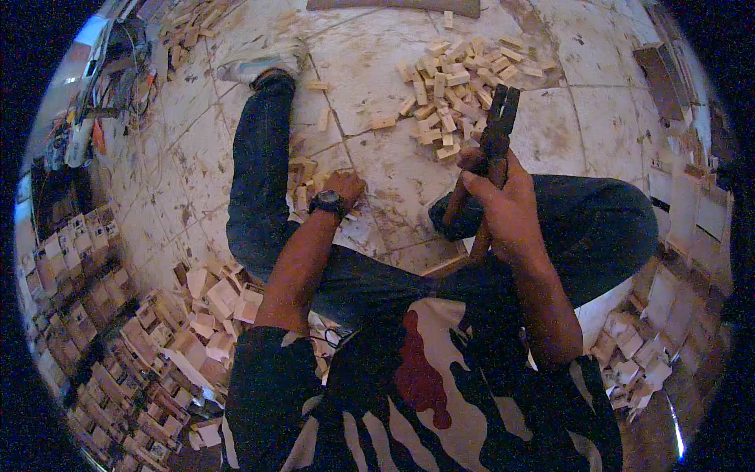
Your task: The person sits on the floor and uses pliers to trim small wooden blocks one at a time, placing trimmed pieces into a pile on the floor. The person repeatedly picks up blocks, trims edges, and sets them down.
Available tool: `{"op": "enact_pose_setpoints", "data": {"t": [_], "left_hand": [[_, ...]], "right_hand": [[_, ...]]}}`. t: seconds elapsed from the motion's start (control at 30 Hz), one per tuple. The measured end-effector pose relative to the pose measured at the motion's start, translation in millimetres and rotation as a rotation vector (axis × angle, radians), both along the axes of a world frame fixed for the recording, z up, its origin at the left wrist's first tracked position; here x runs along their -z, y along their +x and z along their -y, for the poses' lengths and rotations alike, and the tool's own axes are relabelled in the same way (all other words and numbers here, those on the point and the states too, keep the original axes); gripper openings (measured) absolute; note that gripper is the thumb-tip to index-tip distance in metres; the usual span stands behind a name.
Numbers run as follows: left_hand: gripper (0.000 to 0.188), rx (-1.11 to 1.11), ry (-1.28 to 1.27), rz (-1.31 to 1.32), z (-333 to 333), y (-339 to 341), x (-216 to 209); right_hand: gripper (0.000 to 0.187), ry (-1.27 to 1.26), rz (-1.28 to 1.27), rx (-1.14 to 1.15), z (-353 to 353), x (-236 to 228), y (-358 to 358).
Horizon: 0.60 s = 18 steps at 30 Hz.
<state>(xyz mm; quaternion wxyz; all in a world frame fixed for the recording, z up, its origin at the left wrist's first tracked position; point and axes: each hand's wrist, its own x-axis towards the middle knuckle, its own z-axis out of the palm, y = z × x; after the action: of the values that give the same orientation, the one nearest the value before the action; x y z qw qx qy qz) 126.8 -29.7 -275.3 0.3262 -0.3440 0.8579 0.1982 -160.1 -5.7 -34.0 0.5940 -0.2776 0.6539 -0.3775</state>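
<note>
My right hand (pixel 507 206) grips a pair of dark, worn pliers (pixel 500 126) by the handles. The jaws point up and away from me, a little apart, with nothing visible between them. They stand over the near right edge of a loose heap of small pale wooden blocks (pixel 460 86). My left hand (pixel 346 191), with a black watch (pixel 329 203) on its wrist, is low by the floor with its fingers curled in. Whatever it may hold is hidden. Beside it, against my left leg, lies a smaller group of wooden blocks (pixel 301 175).
Single blocks (pixel 383 123) lie scattered on the stained tile floor (pixel 377 161). Stacked wooden pieces (pixel 86 315) line the left, with a loose pile (pixel 216 303) nearer me. More pieces (pixel 629 354) lie at the lower right. Cables and tools (pixel 118 86) clutter the far left.
</note>
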Motion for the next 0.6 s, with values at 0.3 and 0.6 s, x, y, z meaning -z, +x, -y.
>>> {"op": "enact_pose_setpoints", "data": {"t": [0.3, 0.6], "left_hand": [[0.029, -0.454, 0.124, -0.088, 5, 11, 10], [0.032, -1.464, 0.431, -1.104, 36, -47, -99]], "right_hand": [[0.028, -0.045, -0.081, -0.104, -2, 19, -2], [0.034, -0.018, -0.189, -0.406, -12, 28, 5]]}}
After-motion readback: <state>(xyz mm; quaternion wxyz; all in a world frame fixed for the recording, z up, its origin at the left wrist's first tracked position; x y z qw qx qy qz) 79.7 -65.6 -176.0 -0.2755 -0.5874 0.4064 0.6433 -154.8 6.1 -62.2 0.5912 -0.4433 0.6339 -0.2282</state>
